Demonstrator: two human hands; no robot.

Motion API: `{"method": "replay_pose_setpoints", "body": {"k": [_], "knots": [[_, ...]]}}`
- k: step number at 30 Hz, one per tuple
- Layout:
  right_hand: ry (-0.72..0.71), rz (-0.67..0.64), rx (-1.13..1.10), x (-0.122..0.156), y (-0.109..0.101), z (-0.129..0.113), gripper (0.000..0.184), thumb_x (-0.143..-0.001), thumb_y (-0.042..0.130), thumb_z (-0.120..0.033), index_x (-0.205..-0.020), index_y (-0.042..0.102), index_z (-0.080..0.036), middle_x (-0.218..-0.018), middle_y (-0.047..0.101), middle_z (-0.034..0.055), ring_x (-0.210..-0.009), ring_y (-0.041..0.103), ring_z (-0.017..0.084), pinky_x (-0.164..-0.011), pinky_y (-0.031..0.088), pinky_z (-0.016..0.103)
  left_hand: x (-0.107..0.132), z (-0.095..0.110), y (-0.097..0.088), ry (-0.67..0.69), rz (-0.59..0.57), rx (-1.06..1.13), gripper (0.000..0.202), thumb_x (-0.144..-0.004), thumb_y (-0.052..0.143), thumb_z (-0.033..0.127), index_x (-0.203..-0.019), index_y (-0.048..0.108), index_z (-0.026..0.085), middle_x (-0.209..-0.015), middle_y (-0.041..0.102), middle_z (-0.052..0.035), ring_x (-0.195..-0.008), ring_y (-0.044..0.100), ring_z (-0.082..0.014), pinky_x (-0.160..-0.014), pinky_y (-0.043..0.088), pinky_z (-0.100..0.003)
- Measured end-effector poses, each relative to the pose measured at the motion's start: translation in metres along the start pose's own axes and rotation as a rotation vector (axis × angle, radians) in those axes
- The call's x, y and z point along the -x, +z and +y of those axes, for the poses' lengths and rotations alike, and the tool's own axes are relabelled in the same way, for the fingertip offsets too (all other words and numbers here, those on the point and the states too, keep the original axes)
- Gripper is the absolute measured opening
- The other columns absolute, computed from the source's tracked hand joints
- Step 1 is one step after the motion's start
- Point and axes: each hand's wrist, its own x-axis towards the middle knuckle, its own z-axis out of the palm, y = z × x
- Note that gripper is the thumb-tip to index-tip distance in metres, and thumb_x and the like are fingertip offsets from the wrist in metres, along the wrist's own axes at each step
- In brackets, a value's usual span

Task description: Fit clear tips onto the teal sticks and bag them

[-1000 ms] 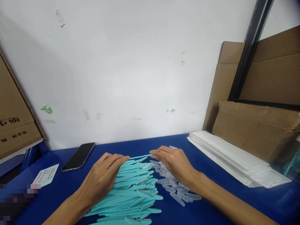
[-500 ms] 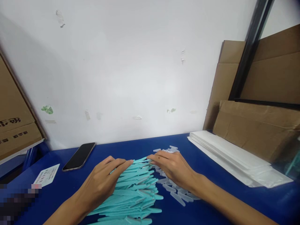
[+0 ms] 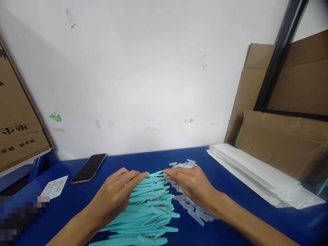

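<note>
Many teal eyebrow razors (image 3: 143, 215) lie side by side in a long heap at the bottom middle of the head view, blade ends to the right. My left hand (image 3: 115, 193) reaches over the heap's left side, fingertips closed on the handle of a teal razor (image 3: 155, 174) at the far end. My right hand (image 3: 192, 182) closes its fingertips at the same razor's right end; its thumb is mostly hidden. Under and beside the right hand, small translucent blade caps (image 3: 196, 217) are scattered on the blue table (image 3: 138, 159).
A phone (image 3: 89, 168) and a printed card (image 3: 55, 187) lie on the left. White flat bags (image 3: 256, 174) are stacked on the right, before a cardboard box (image 3: 279, 143). Another carton (image 3: 20, 112) stands far left. A white wall (image 3: 143, 75) closes the back.
The view has shifted slightly, so everything sits a little further right. Both hands stay at the far razor, with almost no movement against the heap.
</note>
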Motion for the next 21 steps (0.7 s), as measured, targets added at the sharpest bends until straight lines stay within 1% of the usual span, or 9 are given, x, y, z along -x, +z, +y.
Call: {"method": "replay_pose_setpoints", "body": {"k": [3,5,7,9,12,14,16,19,21], "knots": [[0.04,-0.014,0.078,-0.005,-0.004,0.0,0.027,-0.104,0.054,-0.031,-0.127,0.066,-0.023,-0.099,0.078,0.0026,-0.078,0.073,0.013,-0.061,0.052,0.021,0.001,-0.011,0.003,-0.02,-0.046,-0.02,0.046,-0.094,0.038,-0.006,-0.131,0.056,0.014,-0.106,0.074,-0.0084,-0.082,0.064,-0.0192,-0.079,0.047,-0.036],[0.115,-0.008,0.107,-0.008,-0.008,0.002,0.03,-0.104,0.053,-0.036,-0.128,0.066,-0.024,-0.097,0.077,0.002,-0.076,0.072,0.012,-0.061,0.05,0.022,0.005,-0.021,0.005,-0.078,-0.07,-0.044,0.04,-0.097,0.039,-0.002,-0.128,0.058,0.015,-0.108,0.075,-0.009,-0.085,0.066,-0.0204,-0.083,0.046,-0.039],[0.2,-0.009,0.14,-0.01,-0.01,0.007,0.026,-0.105,0.052,-0.034,-0.122,0.068,-0.024,-0.101,0.075,0.0029,-0.082,0.071,0.014,-0.064,0.05,0.023,0.011,-0.034,0.008,-0.176,-0.101,-0.081,0.032,-0.101,0.04,0.006,-0.122,0.062,0.015,-0.107,0.076,-0.0095,-0.087,0.069,-0.0222,-0.088,0.044,-0.042],[0.265,-0.046,0.191,-0.01,-0.011,0.013,0.021,-0.103,0.053,-0.03,-0.111,0.072,-0.023,-0.103,0.073,0.0045,-0.089,0.069,0.018,-0.067,0.052,0.026,0.017,-0.048,0.01,-0.276,-0.151,-0.114,0.03,-0.104,0.04,0.017,-0.118,0.066,0.016,-0.102,0.077,-0.0097,-0.085,0.071,-0.0242,-0.088,0.044,-0.044],[0.287,-0.143,0.236,-0.007,-0.01,0.024,0.017,-0.1,0.058,-0.027,-0.103,0.074,-0.023,-0.111,0.069,0.0075,-0.101,0.065,0.023,-0.079,0.055,0.035,0.028,-0.066,0.013,-0.39,-0.271,-0.143,0.037,-0.104,0.036,0.025,-0.114,0.071,0.017,-0.096,0.079,-0.0098,-0.081,0.071,-0.0277,-0.082,0.045,-0.044],[0.285,-0.192,0.237,-0.003,-0.007,0.027,0.016,-0.099,0.06,-0.026,-0.102,0.075,-0.024,-0.118,0.066,0.0087,-0.11,0.062,0.026,-0.089,0.054,0.043,0.033,-0.074,0.015,-0.448,-0.359,-0.131,0.04,-0.104,0.035,0.026,-0.113,0.073,0.017,-0.097,0.079,-0.01,-0.083,0.072,-0.0293,-0.081,0.047,-0.043],[0.293,-0.227,0.229,0.0,-0.004,0.028,0.017,-0.099,0.059,-0.026,-0.101,0.076,-0.025,-0.123,0.064,0.0093,-0.116,0.058,0.028,-0.094,0.051,0.048,0.037,-0.079,0.018,-0.489,-0.441,-0.103,0.041,-0.103,0.035,0.027,-0.112,0.074,0.018,-0.102,0.078,-0.0102,-0.085,0.073,-0.0291,-0.08,0.048,-0.041],[0.295,-0.261,0.206,0.002,0.001,0.025,0.022,-0.102,0.055,-0.027,-0.101,0.077,-0.025,-0.127,0.062,0.0104,-0.121,0.055,0.029,-0.096,0.049,0.049,0.04,-0.079,0.022,-0.516,-0.542,-0.07,0.039,-0.102,0.037,0.024,-0.111,0.075,0.019,-0.105,0.076,-0.0104,-0.085,0.072,-0.0276,-0.078,0.048,-0.038],[0.299,-0.278,0.197,0.002,0.003,0.023,0.025,-0.102,0.053,-0.024,-0.1,0.078,-0.024,-0.131,0.06,0.0111,-0.124,0.054,0.029,-0.098,0.048,0.048,0.041,-0.076,0.024,-0.557,-0.557,-0.032,0.035,-0.1,0.041,0.023,-0.106,0.076,0.021,-0.104,0.075,-0.0094,-0.086,0.071,-0.0268,-0.078,0.047,-0.036]]}}
